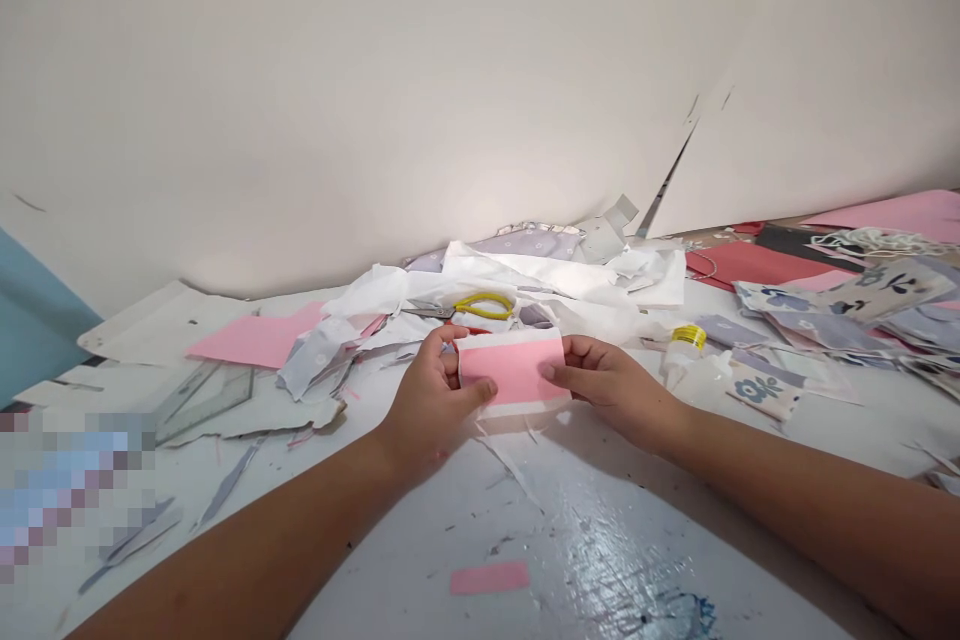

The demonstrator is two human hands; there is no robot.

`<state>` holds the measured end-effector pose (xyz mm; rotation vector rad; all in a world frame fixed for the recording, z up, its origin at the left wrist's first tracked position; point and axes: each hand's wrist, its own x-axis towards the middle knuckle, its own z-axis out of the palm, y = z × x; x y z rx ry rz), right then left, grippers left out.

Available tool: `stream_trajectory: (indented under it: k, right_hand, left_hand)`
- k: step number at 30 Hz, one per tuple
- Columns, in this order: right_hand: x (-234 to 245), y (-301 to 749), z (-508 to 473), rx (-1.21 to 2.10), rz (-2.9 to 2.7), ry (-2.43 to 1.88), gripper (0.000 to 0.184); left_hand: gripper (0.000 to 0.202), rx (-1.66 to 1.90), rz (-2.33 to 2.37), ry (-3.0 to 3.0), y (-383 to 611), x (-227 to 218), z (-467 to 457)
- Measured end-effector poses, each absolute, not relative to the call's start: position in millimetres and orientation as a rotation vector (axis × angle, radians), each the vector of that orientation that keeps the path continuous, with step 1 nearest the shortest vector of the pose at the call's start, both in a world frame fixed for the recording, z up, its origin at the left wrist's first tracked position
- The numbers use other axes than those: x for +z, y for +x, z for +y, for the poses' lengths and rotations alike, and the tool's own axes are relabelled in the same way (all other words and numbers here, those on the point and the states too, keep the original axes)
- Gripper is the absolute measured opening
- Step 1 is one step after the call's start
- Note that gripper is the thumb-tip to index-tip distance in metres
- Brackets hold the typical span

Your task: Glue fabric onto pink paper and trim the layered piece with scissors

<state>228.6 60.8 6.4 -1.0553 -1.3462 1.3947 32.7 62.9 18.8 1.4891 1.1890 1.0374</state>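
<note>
Far left of the pink card (512, 370), 1 pink sheet (255, 338) lies flat on the white bench (420, 560) among grey and white offcuts. The left hand (429, 405) has the card's left end: its grip is closed on it, thumb on the pink face, fingers curled behind. The card is held just above the bench, mid-view, with a white border showing along its lower edge. Directly behind the card, 1 pair of yellow-handled scissors (480, 305) rests on a heap of white paper (540, 270). Below the card, nearer the person, lies 1 small pink strip (489, 577). The right hand (611, 385) pinches the card's right end, its grip closed likewise. Just right of that hand is the only container, 1 small glue bottle (682, 355) with a yellow cap; its contents cannot be told. Farther right of the card, several flower-printed pieces (825, 305) overlap, with 1 red sheet (750, 263) behind them.
</note>
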Motion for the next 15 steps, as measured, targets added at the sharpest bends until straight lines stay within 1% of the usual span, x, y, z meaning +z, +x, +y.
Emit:
stream_trajectory:
  k: [2,5,11,15]
  right_hand:
    - [4,227,62,1.423,-1.346,-1.079,0.026]
    - [1,225,63,1.376,-1.311,-1.176,0.027]
    - [3,222,63,1.295,-1.233,-1.240,0.021]
    - [3,222,63,1.274,-1.226,-1.261,0.020]
  left_hand:
    - [0.053,1.010,1.236,1.538,32,19,63]
    - [0.053,0.986,1.280,1.573,30,17,64]
    - [0.054,0.967,1.284,1.548,29,14,68]
    - [0.059,0.963,1.272,1.513,27,9,74]
